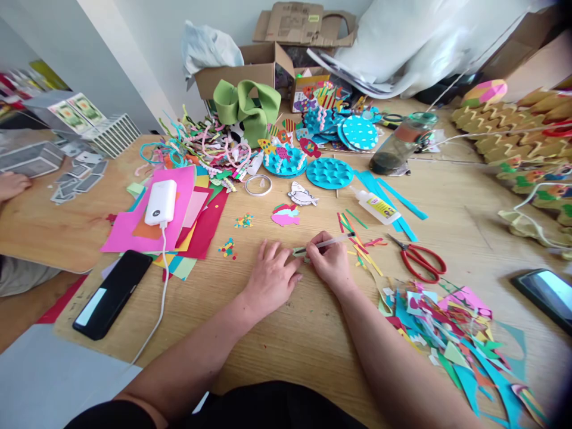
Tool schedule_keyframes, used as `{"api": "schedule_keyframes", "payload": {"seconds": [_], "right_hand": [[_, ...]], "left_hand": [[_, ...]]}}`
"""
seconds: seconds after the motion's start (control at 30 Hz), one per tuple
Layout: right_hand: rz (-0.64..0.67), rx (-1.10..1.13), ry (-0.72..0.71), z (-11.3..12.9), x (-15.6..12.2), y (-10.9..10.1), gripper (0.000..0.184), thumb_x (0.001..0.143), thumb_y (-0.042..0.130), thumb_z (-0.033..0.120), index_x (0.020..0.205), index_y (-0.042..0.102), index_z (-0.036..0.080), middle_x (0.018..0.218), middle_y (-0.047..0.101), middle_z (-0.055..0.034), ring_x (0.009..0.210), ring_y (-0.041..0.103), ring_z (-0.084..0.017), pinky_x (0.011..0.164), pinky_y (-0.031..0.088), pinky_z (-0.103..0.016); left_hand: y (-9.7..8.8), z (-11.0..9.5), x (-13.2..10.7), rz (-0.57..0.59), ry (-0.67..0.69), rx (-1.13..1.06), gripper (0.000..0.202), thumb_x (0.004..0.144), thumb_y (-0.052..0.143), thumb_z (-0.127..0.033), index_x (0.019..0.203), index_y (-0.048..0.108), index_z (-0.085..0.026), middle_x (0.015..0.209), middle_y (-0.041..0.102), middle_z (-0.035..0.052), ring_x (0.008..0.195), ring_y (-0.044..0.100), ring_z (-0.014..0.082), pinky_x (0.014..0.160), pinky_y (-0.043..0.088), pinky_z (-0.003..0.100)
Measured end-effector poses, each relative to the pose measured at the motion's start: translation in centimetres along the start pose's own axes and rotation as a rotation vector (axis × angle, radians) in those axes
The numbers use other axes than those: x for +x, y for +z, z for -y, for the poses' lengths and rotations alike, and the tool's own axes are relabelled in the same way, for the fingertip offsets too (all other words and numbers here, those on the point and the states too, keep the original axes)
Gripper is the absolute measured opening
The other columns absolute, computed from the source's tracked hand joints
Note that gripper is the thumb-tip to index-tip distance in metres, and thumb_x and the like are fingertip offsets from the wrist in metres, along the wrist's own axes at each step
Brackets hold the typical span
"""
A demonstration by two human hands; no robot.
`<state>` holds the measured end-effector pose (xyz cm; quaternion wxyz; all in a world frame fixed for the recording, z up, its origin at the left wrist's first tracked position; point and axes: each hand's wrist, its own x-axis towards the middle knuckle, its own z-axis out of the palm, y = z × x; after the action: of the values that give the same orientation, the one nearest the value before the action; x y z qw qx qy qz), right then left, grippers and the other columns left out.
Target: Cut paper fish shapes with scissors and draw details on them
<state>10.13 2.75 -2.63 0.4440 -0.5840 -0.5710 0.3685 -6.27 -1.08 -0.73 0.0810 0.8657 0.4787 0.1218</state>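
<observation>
My right hand (331, 265) grips a pen (336, 240) with a clear barrel, its dark end pointing to the right. Under the pen's tip lies a small pale green piece of paper (297, 252), partly hidden by my fingers. My left hand (271, 279) rests flat on the table, fingers stretched, with the fingertips at the paper's left edge. Just beyond my hands lies a pink, red and light blue paper fish (286, 215), and behind it a white fish cutout (302, 194) with drawn lines. Small heaps of coloured paper dots (227, 248) sit left of my hands.
Red-handled scissors (422, 262), a glue bottle (378, 207) and paper scraps (460, 322) lie to the right. On the left are coloured sheets (210, 223), a white power bank (161, 202) with its cable and a phone (111, 295). A glass jar (402, 146) stands behind. Another person's hand (12, 185) shows far left.
</observation>
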Motion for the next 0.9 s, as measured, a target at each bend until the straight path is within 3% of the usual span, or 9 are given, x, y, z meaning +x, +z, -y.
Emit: {"api": "schedule_keyframes", "payload": {"seconds": [0.17, 0.4, 0.57, 0.77, 0.9], "right_hand": [[-0.175, 0.011, -0.014, 0.10, -0.01, -0.19, 0.012, 0.074, 0.058, 0.027, 0.064, 0.052, 0.022, 0.050, 0.053, 0.0038, 0.043, 0.048, -0.012, 0.044, 0.037, -0.024], [-0.127, 0.051, -0.023, 0.11, 0.28, -0.12, 0.013, 0.076, 0.062, 0.032, 0.071, 0.056, 0.021, 0.059, 0.057, 0.0022, 0.048, 0.052, -0.013, 0.046, 0.041, -0.024], [-0.242, 0.031, -0.078, -0.04, 0.06, -0.04, 0.015, 0.079, 0.060, 0.033, 0.071, 0.053, 0.022, 0.059, 0.055, 0.0021, 0.049, 0.051, -0.013, 0.047, 0.041, -0.025], [-0.070, 0.008, -0.031, -0.25, 0.25, 0.13, 0.013, 0.077, 0.058, 0.031, 0.069, 0.052, 0.022, 0.055, 0.055, 0.0027, 0.046, 0.052, -0.013, 0.046, 0.039, -0.025], [-0.118, -0.047, 0.025, -0.14, 0.41, 0.08, 0.010, 0.074, 0.056, 0.026, 0.065, 0.052, 0.022, 0.053, 0.057, 0.0020, 0.044, 0.053, -0.014, 0.045, 0.038, -0.025]], "left_hand": [[0.16, 0.08, -0.05, -0.007, 0.010, 0.006, 0.033, 0.092, 0.056, -0.032, 0.124, 0.062, -0.025, 0.122, 0.059, 0.0080, 0.126, 0.042, 0.0308, 0.113, 0.026, 0.059], [0.52, 0.25, -0.09, -0.050, 0.004, 0.001, 0.032, 0.090, 0.058, -0.030, 0.122, 0.064, -0.027, 0.123, 0.055, 0.0100, 0.130, 0.038, 0.0321, 0.111, 0.030, 0.060], [0.46, 0.17, -0.04, -0.041, 0.007, -0.017, 0.031, 0.091, 0.058, -0.030, 0.121, 0.064, -0.026, 0.125, 0.056, 0.0095, 0.132, 0.037, 0.0327, 0.112, 0.029, 0.060], [0.21, 0.05, 0.03, -0.003, -0.002, -0.028, 0.032, 0.092, 0.056, -0.031, 0.123, 0.063, -0.025, 0.122, 0.060, 0.0077, 0.131, 0.038, 0.0335, 0.114, 0.026, 0.060], [0.10, 0.06, 0.01, -0.002, 0.000, -0.026, 0.033, 0.092, 0.056, -0.031, 0.123, 0.063, -0.025, 0.120, 0.061, 0.0073, 0.131, 0.039, 0.0323, 0.115, 0.025, 0.060]]}}
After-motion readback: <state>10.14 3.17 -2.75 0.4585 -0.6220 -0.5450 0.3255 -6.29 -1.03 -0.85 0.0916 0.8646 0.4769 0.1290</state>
